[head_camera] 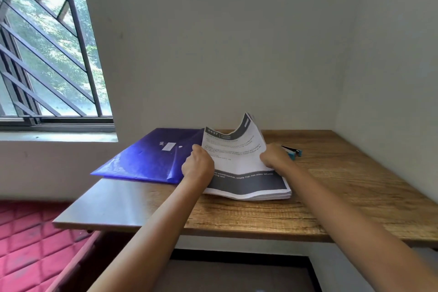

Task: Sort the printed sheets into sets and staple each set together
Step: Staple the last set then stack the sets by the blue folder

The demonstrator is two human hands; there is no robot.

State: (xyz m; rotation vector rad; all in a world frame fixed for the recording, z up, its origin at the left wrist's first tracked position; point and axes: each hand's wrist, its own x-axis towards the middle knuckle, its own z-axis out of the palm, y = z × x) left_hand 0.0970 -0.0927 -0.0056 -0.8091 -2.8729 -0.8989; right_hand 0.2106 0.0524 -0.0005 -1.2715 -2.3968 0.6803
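While both hands are working at the pile, the task is looking barely begun. The printed sheets [248, 185] are lying as one thick stack on the bench [260, 218], a little back from its near edge and about midway along it. No separate set is lying anywhere, and nothing is visibly stapled.

The left hand [198, 166] is gripping the stack's left edge, thumb on top and the fingers tucked out of sight beneath. The right hand [272, 156] is holding the right edge of the upper sheets, fingers closed round them, and those sheets are curling up off the pile at their far end. I am judging this as leafing through to find where a first set ends, so the sorting and all the stapling are remaining to be done.

Counting what is showing:
- One stack of sheets — how many pages I cannot tell.
- One stapler [293, 151], lying untouched just beyond the right hand, toward the far edge.
- One blue folder [147, 156], sitting closed at the far left corner, seeming to overhang the bench's left edge and lying just beside the stack, perhaps partly under it.
- Two hands, both busy with paper.
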